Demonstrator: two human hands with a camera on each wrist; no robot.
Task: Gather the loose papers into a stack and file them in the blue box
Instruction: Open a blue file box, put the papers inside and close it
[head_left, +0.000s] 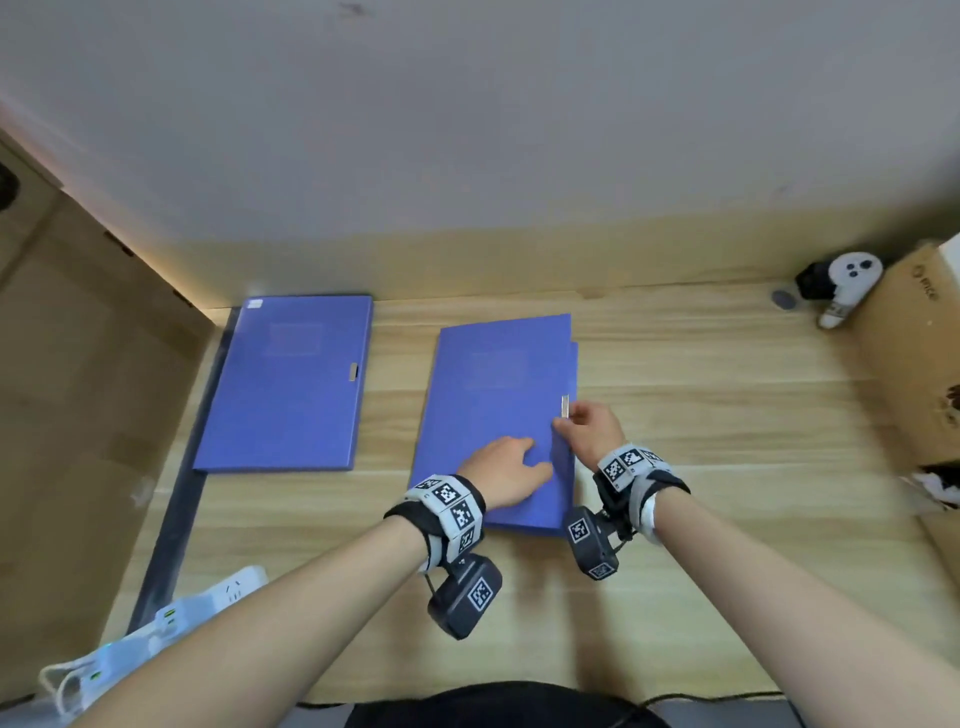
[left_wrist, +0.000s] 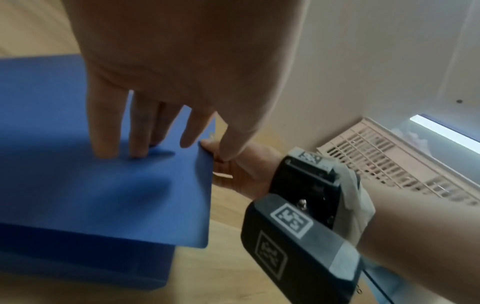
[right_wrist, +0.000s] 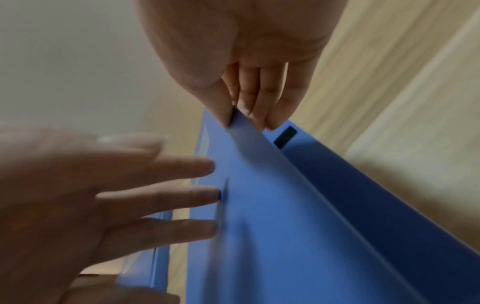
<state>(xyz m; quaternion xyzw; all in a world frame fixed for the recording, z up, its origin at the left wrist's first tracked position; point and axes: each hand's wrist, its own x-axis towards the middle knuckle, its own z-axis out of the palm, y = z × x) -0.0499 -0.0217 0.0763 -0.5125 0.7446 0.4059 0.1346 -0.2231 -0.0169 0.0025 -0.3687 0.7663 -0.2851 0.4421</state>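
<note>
Currently pinching flap edge of blue box (head_left: 488, 415) with right hand (head_left: 589, 431), mid-desk (head_left: 701, 415); left hand (head_left: 506, 473) flat on lid, fingers straight. Second box (head_left: 291, 384) at left edge. Carton (head_left: 914, 332) print unreadable.

- The right hand (right_wrist: 249, 61) reaches down from the top centre of the frame, thumb and fingertips (right_wrist: 272, 121) pinching the raised edge of the blue box's lid flap (right_wrist: 272, 205).
- The flap runs from the pinch toward the lower right.
- Beneath it, at right, the darker blue box (right_wrist: 363, 195) shows a small dark slot (right_wrist: 285, 137).
- The left hand (right_wrist: 64, 195), blurred, enters from the left, straight fingers touching the flap.
- A light wooden tabletop (right_wrist: 389, 72) fills the right side.
</note>
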